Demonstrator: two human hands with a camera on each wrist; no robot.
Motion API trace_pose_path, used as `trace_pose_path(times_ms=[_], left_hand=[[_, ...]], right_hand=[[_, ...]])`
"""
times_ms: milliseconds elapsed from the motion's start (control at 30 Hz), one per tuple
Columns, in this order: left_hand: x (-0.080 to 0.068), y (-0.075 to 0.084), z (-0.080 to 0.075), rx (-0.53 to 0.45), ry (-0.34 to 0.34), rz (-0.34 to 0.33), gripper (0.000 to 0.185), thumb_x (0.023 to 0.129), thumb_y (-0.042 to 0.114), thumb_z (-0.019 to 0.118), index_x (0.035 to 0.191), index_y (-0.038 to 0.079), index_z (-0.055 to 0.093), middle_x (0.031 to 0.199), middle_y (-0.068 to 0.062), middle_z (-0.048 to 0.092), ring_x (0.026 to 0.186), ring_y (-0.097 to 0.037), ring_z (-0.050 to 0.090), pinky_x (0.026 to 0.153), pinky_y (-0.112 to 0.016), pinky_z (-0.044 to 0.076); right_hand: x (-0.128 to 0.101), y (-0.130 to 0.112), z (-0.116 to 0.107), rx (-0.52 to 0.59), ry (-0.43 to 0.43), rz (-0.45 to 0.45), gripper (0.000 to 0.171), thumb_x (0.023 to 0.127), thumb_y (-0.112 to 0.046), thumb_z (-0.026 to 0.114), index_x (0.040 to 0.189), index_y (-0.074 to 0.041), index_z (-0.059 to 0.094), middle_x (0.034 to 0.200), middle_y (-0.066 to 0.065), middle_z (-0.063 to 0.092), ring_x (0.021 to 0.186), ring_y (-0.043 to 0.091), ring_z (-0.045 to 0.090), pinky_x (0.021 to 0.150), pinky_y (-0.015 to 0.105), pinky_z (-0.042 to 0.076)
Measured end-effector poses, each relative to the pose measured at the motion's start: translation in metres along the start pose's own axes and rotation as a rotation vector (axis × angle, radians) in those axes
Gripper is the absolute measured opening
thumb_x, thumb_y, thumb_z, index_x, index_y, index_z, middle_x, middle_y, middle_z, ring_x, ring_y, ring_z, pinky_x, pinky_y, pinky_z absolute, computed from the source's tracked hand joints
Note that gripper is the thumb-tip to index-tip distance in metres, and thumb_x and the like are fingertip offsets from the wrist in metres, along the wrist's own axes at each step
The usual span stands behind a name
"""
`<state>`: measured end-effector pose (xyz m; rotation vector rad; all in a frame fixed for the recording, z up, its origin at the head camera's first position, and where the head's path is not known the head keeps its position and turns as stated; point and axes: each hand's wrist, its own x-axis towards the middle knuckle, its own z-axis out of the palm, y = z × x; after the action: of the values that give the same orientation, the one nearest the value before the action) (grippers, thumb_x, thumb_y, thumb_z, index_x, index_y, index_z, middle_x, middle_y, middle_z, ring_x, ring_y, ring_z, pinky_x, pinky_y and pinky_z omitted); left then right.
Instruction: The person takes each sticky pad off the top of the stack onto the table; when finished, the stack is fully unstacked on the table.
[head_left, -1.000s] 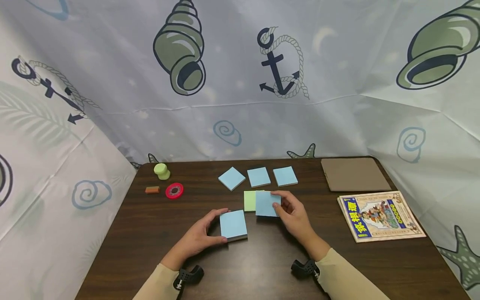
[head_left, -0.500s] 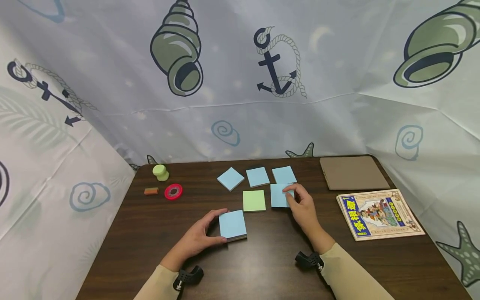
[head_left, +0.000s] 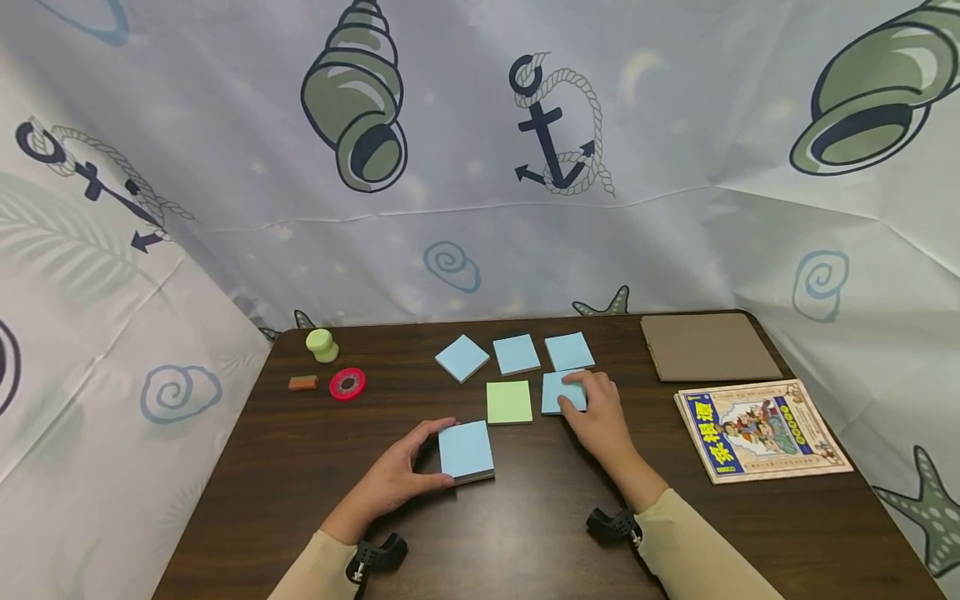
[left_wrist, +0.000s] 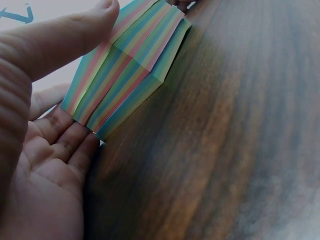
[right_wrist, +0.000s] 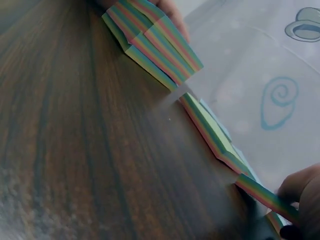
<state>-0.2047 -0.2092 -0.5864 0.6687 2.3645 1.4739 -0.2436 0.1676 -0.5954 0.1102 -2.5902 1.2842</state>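
My left hand (head_left: pixel 392 477) grips a stack of sticky note pads (head_left: pixel 466 448) from its left side, thumb at the near edge and fingers at the far edge. The top pad is light blue; in the left wrist view the stack's sides (left_wrist: pixel 132 65) show coloured stripes. With thumb and fingers my right hand (head_left: pixel 602 419) pinches a single blue sticky note pad (head_left: pixel 553 392), low at the table just right of a green pad (head_left: pixel 509 402). Part of that blue pad is hidden by the fingers. Its striped edge (right_wrist: pixel 265 196) appears in the right wrist view.
Three blue pads, among them the leftmost pad (head_left: pixel 462 358), lie in a row behind. At the left are a pale green knob-shaped object (head_left: pixel 322 344), an orange block (head_left: pixel 303 382) and a red ring-shaped object (head_left: pixel 347 384). A brown board (head_left: pixel 710 347) and booklets (head_left: pixel 763 431) lie right.
My right hand has carried the blue pad rightward from over the green pad, then lowered it beside that pad, uncovering the green one. The left hand and its stack stay in place.
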Motion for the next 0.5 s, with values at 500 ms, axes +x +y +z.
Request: trace_pose_path(times_ms=[500], left_hand=[[0.001, -0.002, 0.000, -0.010, 0.007, 0.018, 0.090, 0.087, 0.032, 0.095, 0.164, 0.021, 0.049, 0.159, 0.005, 0.056, 0.156, -0.024, 0.044, 0.121, -0.010, 0.028]], right_hand=[[-0.004, -0.010, 0.002, -0.142, -0.053, -0.043, 0.027, 0.095, -0.031, 0.086, 0.120, -0.025, 0.075, 0.130, 0.024, 0.055, 0.118, 0.042, 0.045, 0.101, 0.060, 0.036]])
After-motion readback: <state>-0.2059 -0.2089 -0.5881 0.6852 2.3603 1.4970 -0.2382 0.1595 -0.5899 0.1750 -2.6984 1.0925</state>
